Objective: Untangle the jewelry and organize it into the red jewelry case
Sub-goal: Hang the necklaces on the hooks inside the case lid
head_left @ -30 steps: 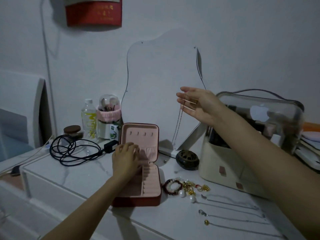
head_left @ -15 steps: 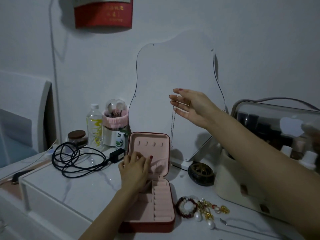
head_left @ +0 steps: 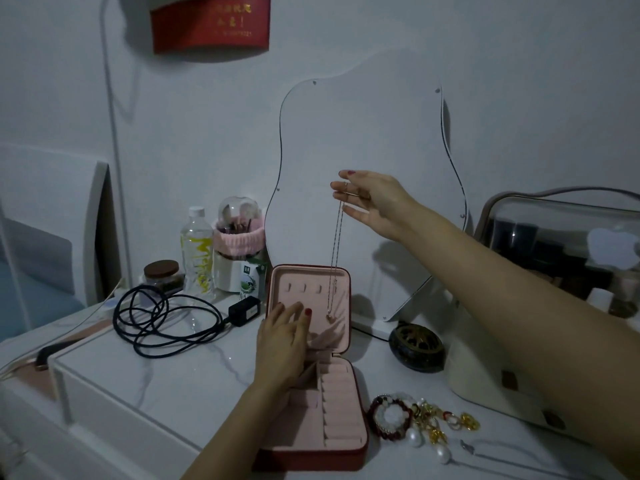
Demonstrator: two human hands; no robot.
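Note:
The red jewelry case point(head_left: 341, 457) lies open on the white tabletop, its pink lid upright with small hooks. My right hand point(head_left: 372, 202) is raised above the lid and pinches a thin chain necklace point(head_left: 336, 258), which hangs straight down; its small pendant dangles in front of the lid's right side. My left hand point(head_left: 285, 341) rests flat on the lower part of the lid, fingers spread over the pocket. A tangled heap of jewelry point(head_left: 420, 422), with a dark red bead bracelet, pearls and gold pieces, lies to the right of the case.
A wavy mirror point(head_left: 363, 161) stands behind the case. A coiled black cable point(head_left: 156, 322), a bottle point(head_left: 196, 251), a jar and a brush holder sit at the left. A dark round tin point(head_left: 417, 346) and a cream cosmetics box point(head_left: 554, 265) stand at the right. Another chain point(head_left: 485, 452) lies near the front edge.
My right hand has carried the hanging necklace left and lower, so its pendant now hangs in front of the lid. The view has closed in on the case. My left hand stays on the lid.

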